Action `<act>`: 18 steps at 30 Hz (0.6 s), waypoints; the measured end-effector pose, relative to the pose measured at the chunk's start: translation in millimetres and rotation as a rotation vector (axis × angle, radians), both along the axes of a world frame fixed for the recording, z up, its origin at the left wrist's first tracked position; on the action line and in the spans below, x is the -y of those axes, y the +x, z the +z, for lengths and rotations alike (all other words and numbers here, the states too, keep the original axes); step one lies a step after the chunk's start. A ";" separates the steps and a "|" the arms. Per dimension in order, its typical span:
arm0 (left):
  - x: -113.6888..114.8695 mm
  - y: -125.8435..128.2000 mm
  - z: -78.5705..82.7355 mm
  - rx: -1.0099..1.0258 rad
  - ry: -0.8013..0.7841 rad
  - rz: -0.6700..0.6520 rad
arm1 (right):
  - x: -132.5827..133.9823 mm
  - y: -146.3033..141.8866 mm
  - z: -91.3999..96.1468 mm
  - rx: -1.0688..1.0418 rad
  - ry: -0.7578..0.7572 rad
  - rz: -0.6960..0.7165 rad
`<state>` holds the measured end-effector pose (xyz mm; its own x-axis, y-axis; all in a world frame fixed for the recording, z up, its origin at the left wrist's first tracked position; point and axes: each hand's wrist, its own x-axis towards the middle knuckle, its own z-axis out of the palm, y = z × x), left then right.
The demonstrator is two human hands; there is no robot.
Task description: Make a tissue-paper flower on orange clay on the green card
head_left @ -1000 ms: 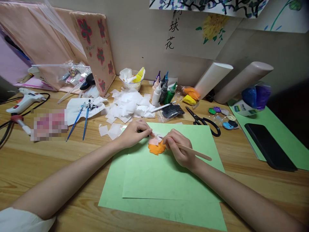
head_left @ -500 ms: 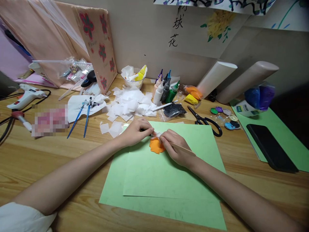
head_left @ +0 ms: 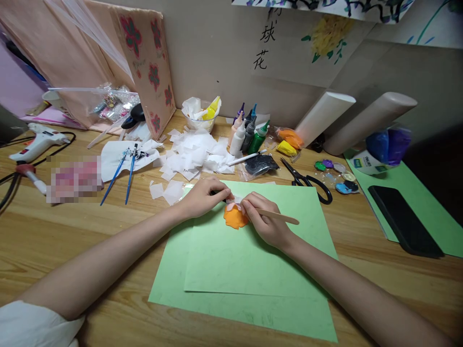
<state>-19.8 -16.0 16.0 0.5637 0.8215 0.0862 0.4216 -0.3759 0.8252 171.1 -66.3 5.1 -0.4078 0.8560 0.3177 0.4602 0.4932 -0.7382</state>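
Note:
My right hand is closed around a wooden craft stick, whose rounded free end points right. Its fingertips are beside a flat orange clay piece with a wavy edge, lying on green paper. My left hand has its fingers curled in, thumb and fingertips at a small pale pink and white bit along the top of the orange clay. What those fingers hold is mostly hidden. A little dark shape shows under the left thumb.
Behind the hands lie white paper scraps, paint bottles and a bag of black clay. To the right are scissors and a black phone. Paintbrushes and a glue gun are at left.
The craft stick has turned in my right hand, so its free end sits higher and farther right. More of the pale pink bit shows. My left hand is almost still.

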 end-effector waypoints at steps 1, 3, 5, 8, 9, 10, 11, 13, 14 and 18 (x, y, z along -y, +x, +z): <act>0.0 0.0 0.0 -0.002 0.001 0.000 | -0.3 0.0 0.1 0.007 -0.006 0.011; -0.1 0.1 0.2 -0.004 -0.001 -0.001 | -1.1 -0.1 0.5 0.023 -0.020 0.020; -0.1 0.2 0.8 -0.003 -0.008 -0.007 | -1.8 -0.3 0.6 0.036 -0.032 0.009; 0.0 0.4 1.9 0.001 -0.019 -0.011 | -2.3 -0.8 0.0 0.033 -0.063 -0.018; 0.2 0.5 2.2 0.005 -0.025 -0.011 | -2.5 -1.0 -0.3 0.030 -0.073 -0.022; 0.3 0.5 2.6 0.013 -0.033 -0.010 | -2.6 -1.1 -0.6 0.029 -0.078 -0.022; 0.5 0.5 2.9 0.023 -0.044 -0.009 | -2.7 -1.2 -0.8 0.033 -0.076 -0.017; 1.0 0.6 3.3 0.056 -0.066 -0.002 | -2.6 -1.2 -1.0 0.046 -0.065 -0.005; 1.2 0.5 3.3 0.075 -0.073 0.005 | -2.5 -1.1 -1.0 0.046 -0.063 -0.004; 1.6 0.1 2.7 0.131 -0.100 0.037 | -0.7 -0.5 0.4 -0.025 -0.069 -0.030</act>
<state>-19.6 -17.6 18.7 0.5225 0.8494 0.0738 0.3199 -0.2755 0.9065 170.7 -65.6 5.4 -0.3744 0.8878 0.2674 0.4553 0.4273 -0.7811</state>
